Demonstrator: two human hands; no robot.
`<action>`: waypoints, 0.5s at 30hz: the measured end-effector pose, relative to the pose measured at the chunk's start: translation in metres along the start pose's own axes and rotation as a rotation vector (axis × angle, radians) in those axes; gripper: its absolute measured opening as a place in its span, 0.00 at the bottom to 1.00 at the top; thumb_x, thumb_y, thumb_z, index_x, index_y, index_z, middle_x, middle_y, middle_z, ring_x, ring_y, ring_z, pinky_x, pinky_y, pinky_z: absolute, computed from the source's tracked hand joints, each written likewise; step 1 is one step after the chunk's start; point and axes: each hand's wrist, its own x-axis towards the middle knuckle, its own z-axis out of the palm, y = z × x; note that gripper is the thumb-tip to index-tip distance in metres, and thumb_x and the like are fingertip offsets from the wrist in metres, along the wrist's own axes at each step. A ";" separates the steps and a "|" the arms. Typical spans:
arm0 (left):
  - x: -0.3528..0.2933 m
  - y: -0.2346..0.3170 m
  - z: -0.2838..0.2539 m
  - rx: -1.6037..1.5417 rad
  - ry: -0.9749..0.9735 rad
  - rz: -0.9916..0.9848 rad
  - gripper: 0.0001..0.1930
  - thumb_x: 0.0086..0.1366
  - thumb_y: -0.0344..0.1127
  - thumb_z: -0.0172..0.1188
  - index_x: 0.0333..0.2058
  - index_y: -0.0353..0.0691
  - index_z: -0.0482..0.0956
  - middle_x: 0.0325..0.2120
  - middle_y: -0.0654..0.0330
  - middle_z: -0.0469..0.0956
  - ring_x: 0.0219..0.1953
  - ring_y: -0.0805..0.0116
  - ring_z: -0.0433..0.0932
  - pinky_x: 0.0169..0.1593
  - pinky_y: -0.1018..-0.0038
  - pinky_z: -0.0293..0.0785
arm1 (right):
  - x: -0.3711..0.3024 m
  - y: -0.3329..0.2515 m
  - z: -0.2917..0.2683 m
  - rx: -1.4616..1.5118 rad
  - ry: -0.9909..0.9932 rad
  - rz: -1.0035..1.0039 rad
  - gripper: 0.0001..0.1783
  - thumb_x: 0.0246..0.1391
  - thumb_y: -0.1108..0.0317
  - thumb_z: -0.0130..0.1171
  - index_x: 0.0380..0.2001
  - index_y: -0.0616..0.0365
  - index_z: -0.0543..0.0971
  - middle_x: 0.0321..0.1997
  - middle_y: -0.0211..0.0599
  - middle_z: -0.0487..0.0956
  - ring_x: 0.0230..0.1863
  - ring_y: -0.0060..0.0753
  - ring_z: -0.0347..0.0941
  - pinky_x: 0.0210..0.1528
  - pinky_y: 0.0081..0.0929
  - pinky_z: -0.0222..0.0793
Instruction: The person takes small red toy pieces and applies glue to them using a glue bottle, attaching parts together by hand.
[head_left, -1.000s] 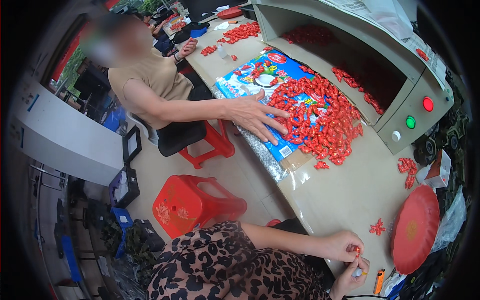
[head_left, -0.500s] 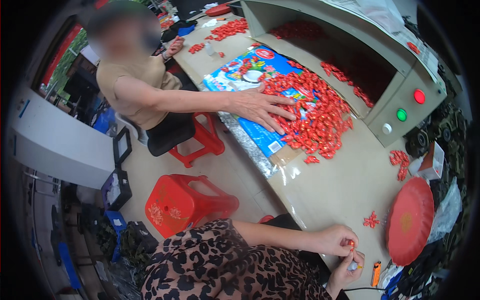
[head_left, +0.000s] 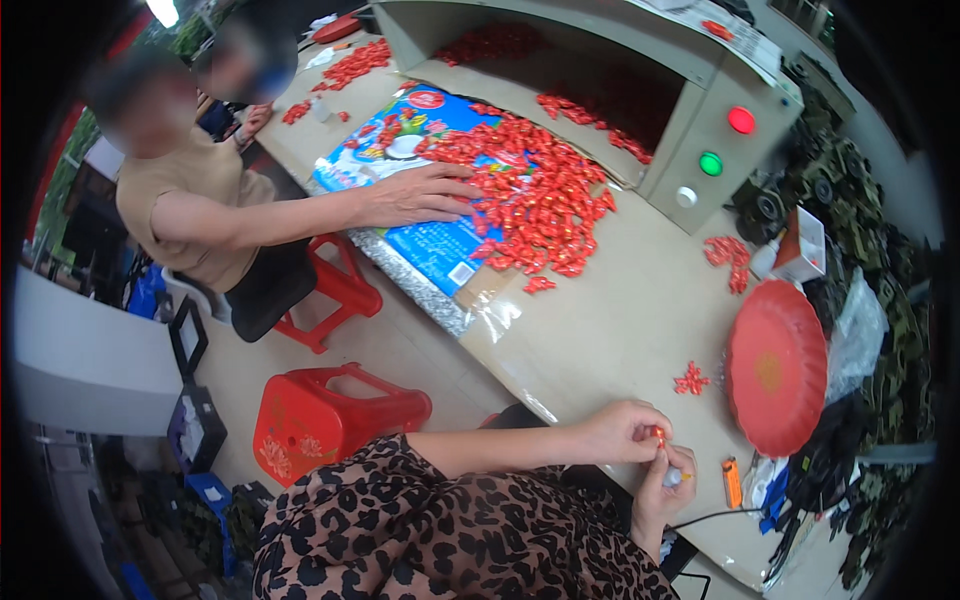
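Observation:
My left hand (head_left: pixel 626 432) is closed, its fingertips pinching a small shiny red piece (head_left: pixel 659 437) above the near table edge. Right below it, my right hand (head_left: pixel 664 488) is curled, its fingertips meeting the same piece. A small white thing with a yellow tip (head_left: pixel 674 478), perhaps a glue bottle, is tucked in that right hand. Beyond my hands lies a little cluster of red pieces (head_left: pixel 691 379), beside a red scalloped tray (head_left: pixel 748 350). An orange-handled tool (head_left: pixel 732 483), maybe a cutter or lighter, lies to the right of my hands.
A co-worker's hand (head_left: pixel 425 193) rests at a big heap of red pieces (head_left: pixel 545 215) on a blue printed sheet (head_left: pixel 430 245). Behind stands a grey box-like machine (head_left: pixel 715 135) with red and green lights. A red stool (head_left: pixel 300 420) stands left; a dark cable (head_left: pixel 705 517) crosses the table.
My view has swung, so the scene sits further left and higher. The co-worker's hand has drawn back slightly, its fingers less spread. My hands keep the same pinch on the red piece.

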 end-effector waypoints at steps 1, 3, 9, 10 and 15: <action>0.005 0.006 -0.001 0.066 -0.029 0.000 0.08 0.48 0.29 0.56 0.30 0.35 0.73 0.22 0.61 0.69 0.24 0.78 0.67 0.29 0.82 0.66 | 0.001 -0.001 -0.005 -0.048 0.035 -0.036 0.02 0.46 0.76 0.52 0.24 0.64 0.72 0.25 0.38 0.71 0.26 0.28 0.67 0.29 0.20 0.62; 0.002 -0.002 0.003 -0.012 -0.033 -0.044 0.10 0.51 0.31 0.58 0.33 0.35 0.73 0.27 0.62 0.72 0.29 0.77 0.69 0.34 0.81 0.67 | -0.004 0.008 -0.005 -0.099 0.036 -0.038 0.03 0.46 0.74 0.52 0.24 0.62 0.73 0.25 0.38 0.72 0.26 0.30 0.68 0.29 0.20 0.63; 0.005 -0.026 -0.025 0.100 0.093 -0.208 0.08 0.55 0.26 0.49 0.34 0.31 0.72 0.28 0.59 0.73 0.31 0.73 0.71 0.34 0.81 0.68 | 0.011 0.019 0.005 0.165 -0.080 -0.095 0.06 0.46 0.70 0.51 0.28 0.57 0.75 0.29 0.38 0.72 0.33 0.39 0.68 0.35 0.29 0.64; 0.001 -0.028 -0.026 0.017 0.172 -0.215 0.08 0.55 0.26 0.49 0.34 0.31 0.70 0.27 0.60 0.72 0.30 0.76 0.70 0.32 0.84 0.67 | 0.011 0.022 0.008 0.078 -0.070 -0.136 0.05 0.46 0.69 0.51 0.25 0.59 0.73 0.25 0.39 0.70 0.29 0.41 0.68 0.31 0.30 0.63; 0.010 -0.033 0.003 -0.056 0.022 -0.129 0.06 0.59 0.28 0.46 0.34 0.33 0.69 0.17 0.70 0.64 0.14 0.87 0.54 0.17 0.89 0.47 | -0.005 0.012 -0.018 0.033 0.063 -0.103 0.07 0.46 0.69 0.52 0.22 0.63 0.69 0.23 0.39 0.69 0.24 0.43 0.67 0.26 0.32 0.62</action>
